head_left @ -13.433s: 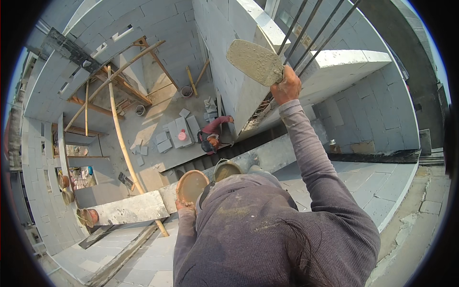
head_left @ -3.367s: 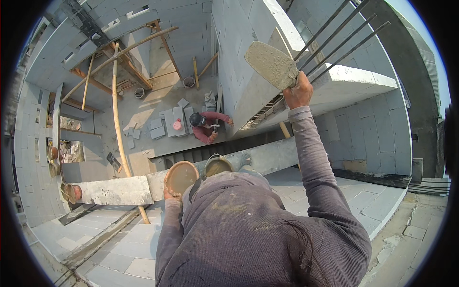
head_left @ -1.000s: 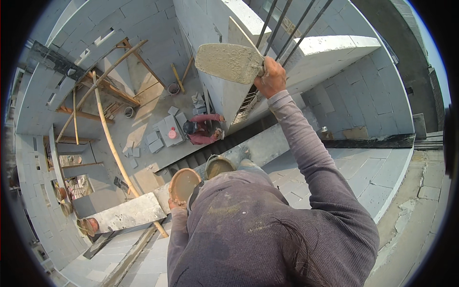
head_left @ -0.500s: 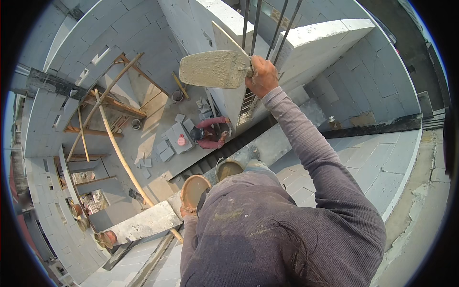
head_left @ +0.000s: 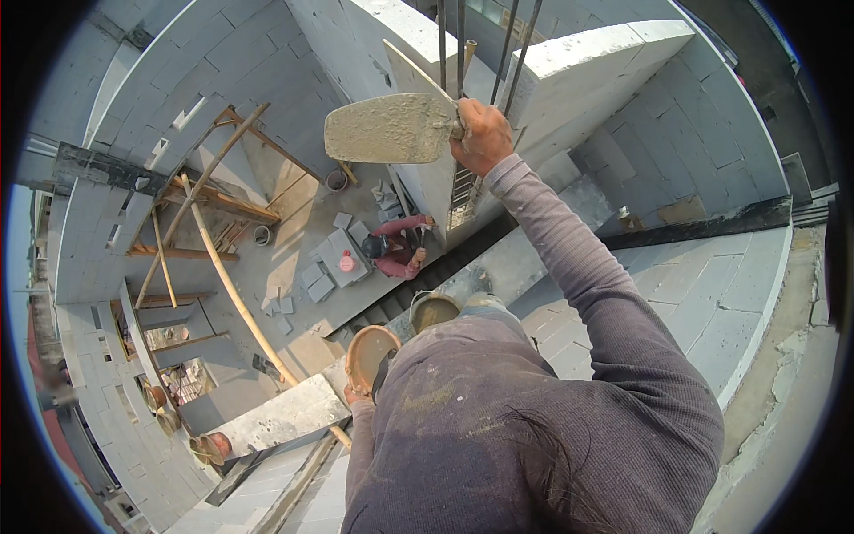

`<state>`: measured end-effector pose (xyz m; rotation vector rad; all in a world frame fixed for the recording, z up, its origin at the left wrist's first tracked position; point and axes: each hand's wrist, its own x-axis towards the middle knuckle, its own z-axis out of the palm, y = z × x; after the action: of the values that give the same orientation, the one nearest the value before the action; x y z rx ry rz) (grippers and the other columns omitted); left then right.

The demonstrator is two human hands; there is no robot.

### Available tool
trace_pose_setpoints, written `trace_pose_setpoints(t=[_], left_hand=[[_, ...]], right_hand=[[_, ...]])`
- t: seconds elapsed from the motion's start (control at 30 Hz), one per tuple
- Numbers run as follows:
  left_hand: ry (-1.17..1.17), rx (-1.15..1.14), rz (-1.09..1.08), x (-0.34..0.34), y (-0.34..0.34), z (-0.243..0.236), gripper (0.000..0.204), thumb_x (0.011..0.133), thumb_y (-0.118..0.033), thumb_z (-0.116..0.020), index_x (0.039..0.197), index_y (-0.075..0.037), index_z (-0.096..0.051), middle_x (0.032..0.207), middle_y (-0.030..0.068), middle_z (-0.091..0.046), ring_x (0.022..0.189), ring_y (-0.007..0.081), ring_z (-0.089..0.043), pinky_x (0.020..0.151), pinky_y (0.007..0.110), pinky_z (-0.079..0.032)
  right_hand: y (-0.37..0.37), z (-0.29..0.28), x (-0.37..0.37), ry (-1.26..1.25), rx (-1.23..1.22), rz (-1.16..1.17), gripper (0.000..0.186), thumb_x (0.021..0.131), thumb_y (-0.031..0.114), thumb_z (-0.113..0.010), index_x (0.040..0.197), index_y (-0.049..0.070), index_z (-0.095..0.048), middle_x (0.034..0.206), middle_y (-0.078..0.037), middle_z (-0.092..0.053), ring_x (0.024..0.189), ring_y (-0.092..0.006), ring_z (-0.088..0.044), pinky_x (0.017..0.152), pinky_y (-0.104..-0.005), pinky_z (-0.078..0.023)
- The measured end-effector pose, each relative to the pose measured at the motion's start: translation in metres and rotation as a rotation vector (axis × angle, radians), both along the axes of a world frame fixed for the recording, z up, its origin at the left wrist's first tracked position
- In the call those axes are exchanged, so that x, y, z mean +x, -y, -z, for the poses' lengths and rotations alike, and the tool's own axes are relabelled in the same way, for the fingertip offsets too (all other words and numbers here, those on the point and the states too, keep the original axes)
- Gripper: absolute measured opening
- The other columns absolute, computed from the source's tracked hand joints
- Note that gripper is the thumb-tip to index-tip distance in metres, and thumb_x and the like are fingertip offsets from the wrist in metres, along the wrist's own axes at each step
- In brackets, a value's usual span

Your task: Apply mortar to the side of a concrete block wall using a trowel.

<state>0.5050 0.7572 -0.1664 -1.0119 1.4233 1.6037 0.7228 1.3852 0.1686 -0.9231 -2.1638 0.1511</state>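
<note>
My right hand [head_left: 485, 136], raised at the upper middle, is closed round the handle of a trowel [head_left: 388, 130]. Its broad flat blade points left and is crusted with grey mortar. Upright steel bars [head_left: 460, 49] stand just beyond this hand, between two pale wall ends. Down by my left side, my left hand [head_left: 358, 393] grips the rim of a round brown bowl [head_left: 369, 356], its fingers partly hidden. Close to the bowl, a bucket [head_left: 434, 310] with greyish contents stands beside my leg.
Far below, a co-worker [head_left: 396, 247] in a reddish top bends near grey blocks [head_left: 335, 262]. Wooden poles [head_left: 227, 276] lean at the left. A plank [head_left: 285, 414] carries buckets [head_left: 211, 447] at its end. Block walls [head_left: 614, 80] surround me; a dark gap [head_left: 463, 258] runs below.
The trowel and my right hand have shifted slightly left in view. The surroundings have shifted a little with the head. Both hands keep their hold.
</note>
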Motion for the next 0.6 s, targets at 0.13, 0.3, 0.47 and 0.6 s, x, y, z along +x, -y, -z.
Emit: trace_pose_setpoints(t=[0.13,0.3,0.47,0.6], left_hand=[[-0.001,-0.001,0.011,0.0,0.0013,-0.001,0.028,0.092,-0.044,-0.059,0.094,-0.016,-0.054,0.065,-0.0026,-0.046,0.048,0.0168,-0.044,0.045,0.034,-0.042],[-0.004,0.002,0.019,-0.0013,0.0028,-0.001,0.029,0.092,-0.044,-0.059,0.095,-0.016,-0.054,0.066,-0.0014,-0.047,0.049,0.0177,-0.045,0.046,0.035,-0.043],[-0.009,0.006,0.041,-0.0028,0.0047,-0.003,0.029,0.092,-0.043,-0.059,0.095,-0.015,-0.054,0.067,-0.0003,-0.049,0.05,0.0185,-0.046,0.046,0.036,-0.043],[-0.017,-0.002,0.047,-0.0012,0.0071,0.0008,0.031,0.092,-0.044,-0.058,0.099,-0.014,-0.056,0.072,0.0018,-0.053,0.054,0.0206,-0.05,0.048,0.037,-0.045]], right_hand=[[-0.0001,0.0007,0.0001,-0.003,0.004,-0.001,0.037,0.071,0.009,-0.077,0.101,0.006,-0.056,0.095,-0.015,-0.064,0.081,-0.0413,-0.064,0.074,-0.0499,-0.053],[-0.0006,0.0,-0.0001,0.012,0.007,0.013,0.036,0.071,0.009,-0.078,0.098,0.007,-0.054,0.092,-0.014,-0.062,0.08,-0.04,-0.063,0.072,-0.0486,-0.052],[0.0002,-0.0019,-0.0001,-0.001,0.035,0.016,0.036,0.071,0.008,-0.078,0.097,0.007,-0.053,0.091,-0.014,-0.061,0.079,-0.0392,-0.062,0.07,-0.0484,-0.052],[0.0005,-0.0023,0.0,-0.008,0.041,0.02,0.035,0.071,0.008,-0.078,0.096,0.007,-0.054,0.09,-0.014,-0.061,0.078,-0.0392,-0.063,0.07,-0.0483,-0.052]])
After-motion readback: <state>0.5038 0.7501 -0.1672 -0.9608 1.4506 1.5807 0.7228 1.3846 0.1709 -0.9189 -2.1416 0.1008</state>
